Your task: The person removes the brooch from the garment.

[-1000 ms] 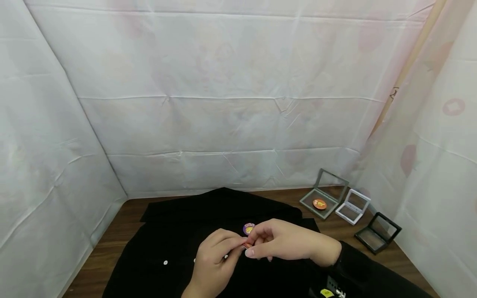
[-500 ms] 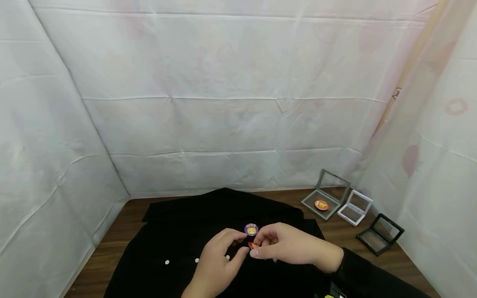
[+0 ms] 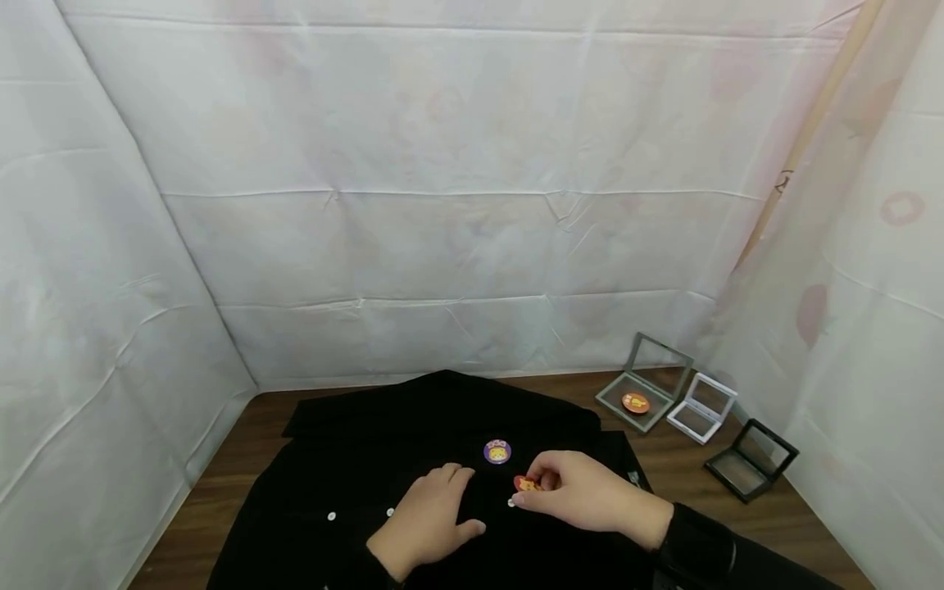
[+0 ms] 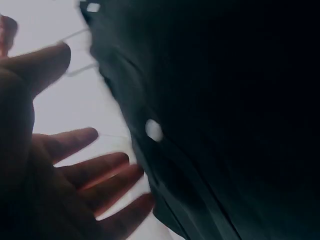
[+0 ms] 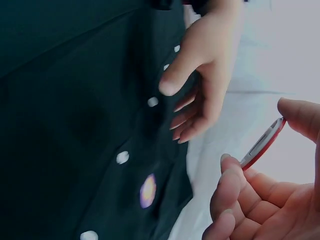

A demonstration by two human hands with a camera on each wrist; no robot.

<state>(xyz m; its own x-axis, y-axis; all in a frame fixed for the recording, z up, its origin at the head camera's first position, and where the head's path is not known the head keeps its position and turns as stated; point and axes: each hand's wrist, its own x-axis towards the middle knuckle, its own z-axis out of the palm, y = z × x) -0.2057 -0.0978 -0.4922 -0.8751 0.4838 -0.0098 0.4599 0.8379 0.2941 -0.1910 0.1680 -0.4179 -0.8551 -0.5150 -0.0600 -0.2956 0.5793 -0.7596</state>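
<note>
In the head view my right hand [image 3: 590,496] holds a red-orange pin badge [image 3: 526,483] above the black shirt [image 3: 332,459]. Seen from the right wrist, the badge [image 5: 263,145] is edge-on, pinched between thumb and fingertip, its metal back facing the shirt. My left hand [image 3: 431,520] is over the shirt front, holding nothing, its fingers spread in the left wrist view. A round purple badge [image 3: 497,451] with a yellow figure sits on the shirt, just beyond the right hand's badge. White buttons [image 3: 331,516] run across the shirt.
At the right of the wooden table [image 3: 214,467], three small hinged cases stand open: a grey case [image 3: 614,400] with an orange badge [image 3: 635,403] in it, a white case [image 3: 693,424] and a black case [image 3: 740,475]. White cloth walls [image 3: 442,205] surround the table.
My left hand has let go of the red-orange badge and lowered away from it, fingers opening. My right hand has drawn the badge slightly to the right, uncovering the purple badge.
</note>
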